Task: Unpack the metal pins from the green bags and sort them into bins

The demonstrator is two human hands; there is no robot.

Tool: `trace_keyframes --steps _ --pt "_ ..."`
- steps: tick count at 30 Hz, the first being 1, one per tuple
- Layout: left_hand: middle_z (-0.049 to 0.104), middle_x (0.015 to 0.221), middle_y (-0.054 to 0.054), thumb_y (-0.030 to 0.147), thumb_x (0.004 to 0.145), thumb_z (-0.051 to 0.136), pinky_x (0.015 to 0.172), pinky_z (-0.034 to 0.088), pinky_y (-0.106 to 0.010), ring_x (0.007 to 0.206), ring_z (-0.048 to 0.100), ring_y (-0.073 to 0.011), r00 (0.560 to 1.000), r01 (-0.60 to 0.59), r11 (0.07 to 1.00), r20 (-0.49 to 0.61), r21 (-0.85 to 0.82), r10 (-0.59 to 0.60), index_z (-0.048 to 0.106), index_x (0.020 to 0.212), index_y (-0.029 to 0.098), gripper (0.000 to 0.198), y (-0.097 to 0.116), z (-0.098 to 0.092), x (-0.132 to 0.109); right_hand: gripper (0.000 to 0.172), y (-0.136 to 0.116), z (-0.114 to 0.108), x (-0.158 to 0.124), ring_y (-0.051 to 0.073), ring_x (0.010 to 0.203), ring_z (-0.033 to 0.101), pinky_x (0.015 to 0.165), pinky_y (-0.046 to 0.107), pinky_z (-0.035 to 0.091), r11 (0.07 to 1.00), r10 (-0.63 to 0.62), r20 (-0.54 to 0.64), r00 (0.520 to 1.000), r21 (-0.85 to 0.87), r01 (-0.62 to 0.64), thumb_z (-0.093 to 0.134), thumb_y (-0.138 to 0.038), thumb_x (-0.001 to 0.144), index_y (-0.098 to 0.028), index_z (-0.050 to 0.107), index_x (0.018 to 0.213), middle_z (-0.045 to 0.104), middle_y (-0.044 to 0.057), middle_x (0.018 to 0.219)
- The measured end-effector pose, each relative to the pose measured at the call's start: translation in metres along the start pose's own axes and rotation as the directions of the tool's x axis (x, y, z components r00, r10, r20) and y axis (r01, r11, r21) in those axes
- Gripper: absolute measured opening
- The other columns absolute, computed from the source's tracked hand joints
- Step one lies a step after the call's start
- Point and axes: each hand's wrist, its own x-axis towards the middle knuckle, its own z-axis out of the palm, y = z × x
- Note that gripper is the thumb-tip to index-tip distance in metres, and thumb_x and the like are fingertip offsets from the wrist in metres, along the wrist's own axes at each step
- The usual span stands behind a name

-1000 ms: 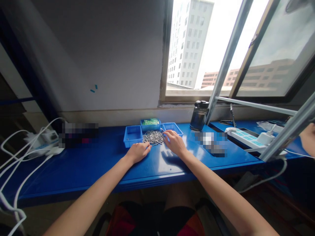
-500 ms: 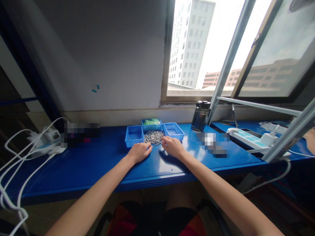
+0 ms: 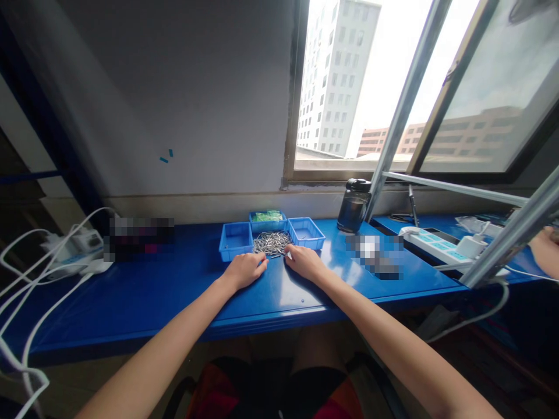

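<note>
A pile of small silver metal pins (image 3: 271,242) lies on the blue bench (image 3: 174,291) between three small blue trays. My left hand (image 3: 245,269) rests on the bench just in front of the pile, fingers curled together, and I cannot see anything in them. My right hand (image 3: 304,261) sits at the pile's near right edge with its fingertips pinched at the pins. The left tray (image 3: 236,240) and the right tray (image 3: 306,231) look nearly bare; the back tray (image 3: 268,220) holds green pieces.
A dark jar (image 3: 353,205) stands at the back right by a slanted metal post (image 3: 404,105). White power strips and cables lie at far left (image 3: 70,253) and right (image 3: 437,243). Another person's hand (image 3: 545,249) shows at the right edge. A window is behind.
My right hand has drawn back from the right tray's front to the near edge of the pin pile. My left hand has barely moved.
</note>
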Motion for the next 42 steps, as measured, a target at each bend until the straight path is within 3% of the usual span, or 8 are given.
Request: trace_keyframes --steps 29,39,42 --pt "0.067 0.078 -0.007 0.039 0.089 0.033 0.064 0.043 -0.027 0.075 0.064 -0.0221 1.000 -0.002 1.000 0.003 -0.009 0.002 0.060 0.087 0.019 0.033 -0.0003 -0.0005 -0.0005 0.027 0.0022 0.0047 0.0020 0.023 0.083 0.063 0.070 0.029 0.041 0.993 0.112 -0.004 0.994 -0.021 -0.112 0.033 -0.029 0.091 -0.015 0.056 0.098 0.065 0.012 0.092" --pt "0.067 0.077 -0.006 0.039 0.089 0.035 0.063 0.043 -0.026 0.072 0.063 -0.0216 1.000 0.009 0.999 -0.002 -0.033 -0.010 0.060 0.087 0.020 0.032 -0.0002 -0.0007 -0.0009 0.029 0.0039 0.0015 0.0005 0.024 0.081 0.063 0.066 0.028 0.040 0.996 0.089 -0.030 0.996 -0.024 -0.090 0.028 -0.026 0.093 -0.013 0.053 0.100 0.066 0.014 0.089" --pt "0.067 0.078 -0.006 0.039 0.089 0.035 0.063 0.044 -0.026 0.073 0.064 -0.0210 0.999 0.031 0.998 -0.018 -0.045 -0.032 0.059 0.097 0.019 0.032 0.0000 -0.0012 -0.0010 0.028 0.0029 -0.0026 -0.0014 0.022 0.083 0.063 0.067 0.027 0.039 0.999 0.032 -0.033 0.999 -0.009 -0.032 0.028 -0.025 0.093 -0.015 0.051 0.105 0.066 0.012 0.092"
